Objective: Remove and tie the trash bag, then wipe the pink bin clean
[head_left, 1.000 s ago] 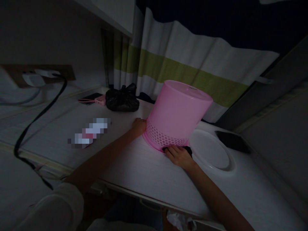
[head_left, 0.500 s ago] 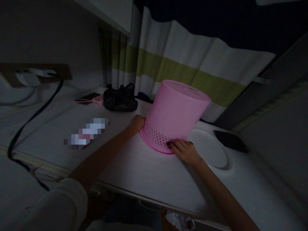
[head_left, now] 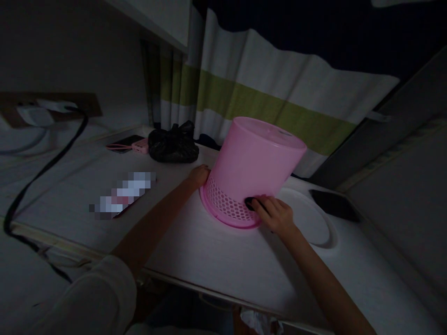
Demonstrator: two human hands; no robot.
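Observation:
A pink plastic wastebasket (head_left: pixel 256 156) stands upside down on the white tabletop, its base facing up and its band of holes near the rim at the bottom. My left hand (head_left: pixel 199 176) grips its lower left side; some of the fingers are hidden behind it. My right hand (head_left: pixel 277 214) is closed on a small dark black object (head_left: pixel 249 203) and presses it to the perforated band at the front right. Most of that object is covered by my fingers, so I cannot tell its kind.
Behind my left arm are a tied black plastic bag (head_left: pixel 173 145), a pink strapped device (head_left: pixel 140 146) and a blurred-out phone-like item (head_left: pixel 123 195). To the right lie a round white lid-like piece (head_left: pixel 307 218) and a flat black object (head_left: pixel 334 204). A black cable (head_left: pixel 49 165) hangs at left.
My right hand has moved slightly up and to the right along the perforated band with the black object. The wastebasket's rim has shifted slightly toward me and left.

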